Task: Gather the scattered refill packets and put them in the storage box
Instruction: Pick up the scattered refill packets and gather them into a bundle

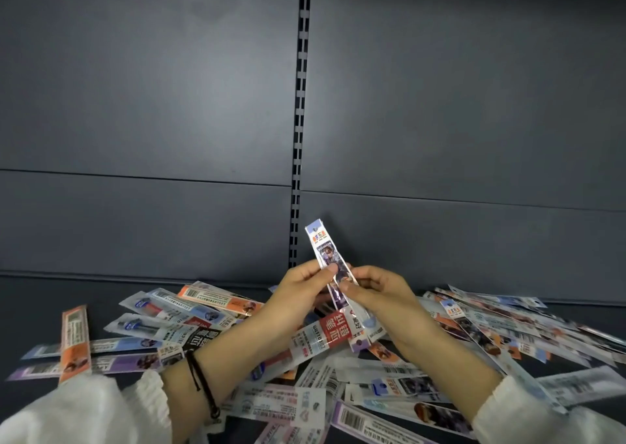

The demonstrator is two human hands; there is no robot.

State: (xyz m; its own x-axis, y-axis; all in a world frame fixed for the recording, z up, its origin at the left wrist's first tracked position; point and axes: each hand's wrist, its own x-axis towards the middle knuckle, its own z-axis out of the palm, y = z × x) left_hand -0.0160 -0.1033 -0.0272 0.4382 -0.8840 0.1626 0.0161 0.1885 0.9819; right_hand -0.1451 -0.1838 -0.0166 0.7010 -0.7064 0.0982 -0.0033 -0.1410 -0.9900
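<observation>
From my head camera, my left hand (301,284) and right hand (372,287) both pinch one refill packet (327,257), holding it upright above the shelf (40,308). Below my wrists, the scattered packets (203,321) lie overlapping across the dark surface.

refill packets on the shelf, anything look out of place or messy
Yes: slim printed plastic refill packets lie strewn at every angle, overlapping, across the dark grey shelf. An orange packet lies crosswise over two others. No storage box shows.
</observation>
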